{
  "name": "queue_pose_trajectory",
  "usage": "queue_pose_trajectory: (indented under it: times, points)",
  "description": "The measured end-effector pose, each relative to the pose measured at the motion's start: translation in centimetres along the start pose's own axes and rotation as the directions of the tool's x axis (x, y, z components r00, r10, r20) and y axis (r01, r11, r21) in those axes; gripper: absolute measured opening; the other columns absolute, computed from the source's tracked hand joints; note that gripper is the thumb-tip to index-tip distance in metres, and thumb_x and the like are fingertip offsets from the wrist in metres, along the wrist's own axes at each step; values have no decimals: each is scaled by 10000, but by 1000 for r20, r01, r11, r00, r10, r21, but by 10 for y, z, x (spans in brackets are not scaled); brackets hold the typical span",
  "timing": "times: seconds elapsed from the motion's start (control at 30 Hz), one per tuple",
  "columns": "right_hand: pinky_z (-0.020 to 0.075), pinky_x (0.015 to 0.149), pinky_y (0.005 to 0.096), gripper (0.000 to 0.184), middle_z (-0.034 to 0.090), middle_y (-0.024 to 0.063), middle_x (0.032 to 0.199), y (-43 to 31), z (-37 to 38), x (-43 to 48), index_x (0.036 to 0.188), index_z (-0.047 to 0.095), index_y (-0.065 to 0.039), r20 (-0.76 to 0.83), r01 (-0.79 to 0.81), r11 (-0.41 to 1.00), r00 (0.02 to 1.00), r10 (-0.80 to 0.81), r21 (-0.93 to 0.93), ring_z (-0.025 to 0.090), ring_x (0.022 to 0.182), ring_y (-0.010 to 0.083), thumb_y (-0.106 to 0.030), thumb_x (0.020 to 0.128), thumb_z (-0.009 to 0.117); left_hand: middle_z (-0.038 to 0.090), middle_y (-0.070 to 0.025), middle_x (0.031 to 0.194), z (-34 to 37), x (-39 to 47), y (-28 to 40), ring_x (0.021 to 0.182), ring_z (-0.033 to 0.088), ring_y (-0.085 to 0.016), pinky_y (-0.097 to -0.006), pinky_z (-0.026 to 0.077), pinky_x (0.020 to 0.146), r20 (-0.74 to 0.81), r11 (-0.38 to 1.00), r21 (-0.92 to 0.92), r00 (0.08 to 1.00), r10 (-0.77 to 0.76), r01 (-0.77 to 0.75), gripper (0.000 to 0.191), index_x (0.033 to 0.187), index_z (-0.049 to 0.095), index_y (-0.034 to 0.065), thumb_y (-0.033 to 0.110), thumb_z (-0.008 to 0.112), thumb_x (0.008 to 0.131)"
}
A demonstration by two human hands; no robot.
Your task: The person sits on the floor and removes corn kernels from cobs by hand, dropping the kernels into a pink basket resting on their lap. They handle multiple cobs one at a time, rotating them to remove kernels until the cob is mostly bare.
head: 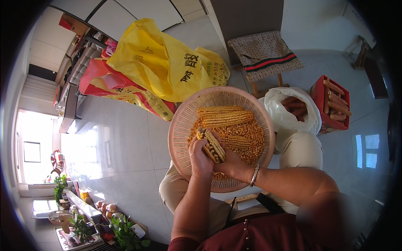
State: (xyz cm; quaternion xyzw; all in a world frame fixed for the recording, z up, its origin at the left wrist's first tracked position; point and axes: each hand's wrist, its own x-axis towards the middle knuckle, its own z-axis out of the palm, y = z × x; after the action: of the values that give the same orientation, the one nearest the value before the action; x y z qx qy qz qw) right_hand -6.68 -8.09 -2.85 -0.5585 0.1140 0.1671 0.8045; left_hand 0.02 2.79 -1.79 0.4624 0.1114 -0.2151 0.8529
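A partly shelled ear of corn [213, 146] is gripped between my two hands, tilted, with a dark row where kernels are gone. My left hand [200, 158] wraps its left side, thumb pressed on the kernels. From the right, my right hand [234, 163] holds the same ear; its fingers are partly hidden behind it. Below sits a pink plastic basket [179, 138] on my lap, holding loose corn kernels [251, 135]. Whole ears of corn [228, 118] lie on the kernels at the far side, and another ear [237, 142] rests beside my right hand.
Yellow woven sacks [150, 62] and a red-and-yellow sack [125, 91] lie beyond the basket. To the right stand a white plastic bag [273, 103] of bare cobs and a red box [325, 116] of cobs. Behind them is a cloth-covered stool [267, 53]. Potted plants [122, 230] stand lower left.
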Motion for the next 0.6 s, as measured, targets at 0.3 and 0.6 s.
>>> queue_pose_trajectory:
  times: [0.3, 0.6]
  points:
    - [480, 994, 325, 684, 640, 106, 1243, -3, 2, -1, 1359, 474, 8, -14, 20, 1000, 1000, -21, -21, 611, 1147, 199, -129, 776, 806, 652, -189, 1043, 3, -1, 4, 915, 650, -316, -486, 584, 772, -36, 1000, -28, 999, -16, 15, 426, 1262, 553, -52, 227, 427, 965]
    - [482, 990, 324, 649, 655, 94, 1225, -2, -2, -3, 1339, 500, -1, 23, -22, 1000, 999, 22, -10, 620, 1133, 198, -138, 779, 797, 655, -169, 1010, 6, -3, 1, 897, 651, -296, -467, 593, 750, -42, 994, 104, 999, 31, -27, 416, 1257, 561, -51, 227, 441, 971]
